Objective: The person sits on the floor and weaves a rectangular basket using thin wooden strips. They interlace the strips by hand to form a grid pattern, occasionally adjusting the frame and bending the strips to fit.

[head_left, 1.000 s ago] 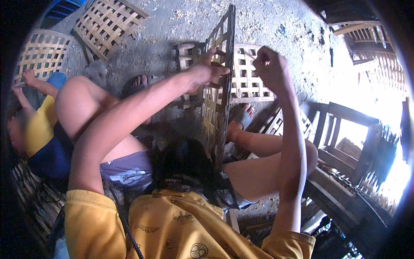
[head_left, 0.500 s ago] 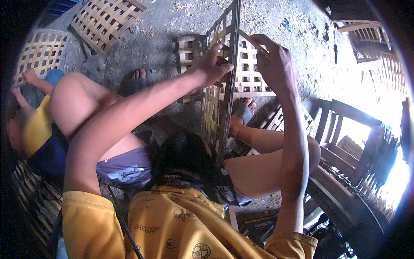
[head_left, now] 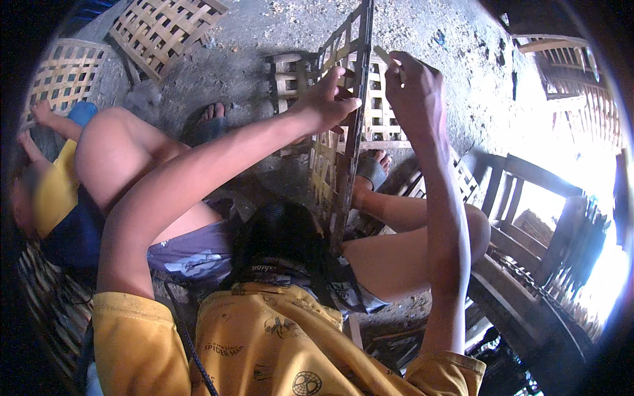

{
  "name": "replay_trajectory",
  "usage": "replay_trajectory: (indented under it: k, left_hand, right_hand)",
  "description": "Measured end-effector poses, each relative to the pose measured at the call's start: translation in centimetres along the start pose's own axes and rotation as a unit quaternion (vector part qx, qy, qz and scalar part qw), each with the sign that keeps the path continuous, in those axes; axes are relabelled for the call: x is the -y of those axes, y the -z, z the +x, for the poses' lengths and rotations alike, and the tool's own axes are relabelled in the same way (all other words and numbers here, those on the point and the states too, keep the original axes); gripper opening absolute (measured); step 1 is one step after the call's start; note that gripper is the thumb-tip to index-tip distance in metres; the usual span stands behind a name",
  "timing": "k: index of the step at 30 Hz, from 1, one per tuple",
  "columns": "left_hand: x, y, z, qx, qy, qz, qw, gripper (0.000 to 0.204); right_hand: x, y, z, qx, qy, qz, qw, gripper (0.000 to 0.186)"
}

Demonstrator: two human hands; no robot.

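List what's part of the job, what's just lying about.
Job:
- upright dark-edged wooden lattice panel, left hand on it
- thin pale strip, right hand pinching it

Lying about:
- tan rectangular lattice panel, upper left
- pale lattice panel on floor

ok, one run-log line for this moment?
left hand: holding upright woven-slat panel | right hand: pinching thin flat strip | floor: another woven panel lying beyond

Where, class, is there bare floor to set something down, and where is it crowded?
Open floor, flecked with pale bits, lies between the slanted woven panel and the upright lattice; another patch lies right of the right hand. Crowded: around the left hand, upright lattice and lattice behind.
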State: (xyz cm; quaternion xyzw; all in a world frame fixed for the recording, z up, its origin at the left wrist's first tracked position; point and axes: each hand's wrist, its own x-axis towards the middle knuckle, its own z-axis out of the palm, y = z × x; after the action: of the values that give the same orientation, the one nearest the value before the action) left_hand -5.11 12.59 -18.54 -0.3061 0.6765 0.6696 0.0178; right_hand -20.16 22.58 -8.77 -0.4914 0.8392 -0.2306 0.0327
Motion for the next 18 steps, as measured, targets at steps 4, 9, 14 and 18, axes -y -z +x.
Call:
replay_trajectory:
  k: [4, 9, 14, 18]
  left_hand:
    - [-1.5, 0.2, -1.0, 0.01, 0.016, -0.042, 0.999, 0.079]
    - [-1.7, 0.5, -1.6, 0.022, 0.025, -0.072, 0.997, 0.078]
    - [-2.6, -0.2, -1.0, 0.034, 0.01, -0.07, 0.997, 0.078]
    - [-2.4, 0.1, -1.5, 0.023, 0.02, -0.089, 0.996, 0.076]
  right_hand:
    - [1.2, 0.9, 0.0, 0.024, -0.017, 0.026, 0.999, 0.022]
    - [1.0, -0.8, 0.6, 0.011, 0.035, 0.025, 0.999, 0.02]
    - [0.9, 0.1, 0.9, 0.052, -0.003, -0.045, 0.998, 0.022]
    - [0.0, -0.6, 1.4, 0.082, -0.014, -0.024, 0.996, 0.025]
